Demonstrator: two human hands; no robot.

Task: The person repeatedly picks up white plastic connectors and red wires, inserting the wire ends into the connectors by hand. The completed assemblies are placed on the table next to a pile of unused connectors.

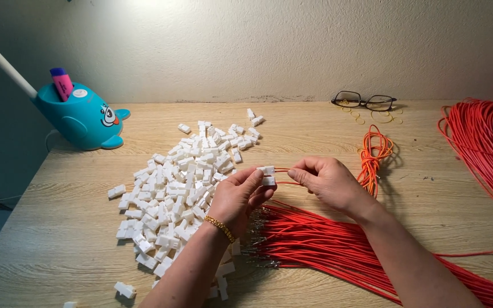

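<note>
Head view. Left hand (236, 197): grasps a small white connector housing (267, 175) at its fingertips, above the wooden table (58, 228). Right hand (329, 182): pinches a red wire (283, 170) whose long axis runs level, leftward into the housing. The hands face each other, close together. Pile of white housings (178, 182) lies left; bundle of red wires (315, 239) below.

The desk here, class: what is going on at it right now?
A person sits at a wooden table. The left hand pinches a small white connector, and the right hand feeds an orange wire toward it. A heap of white connectors lies to the left, a bundle of orange wires below.
</note>
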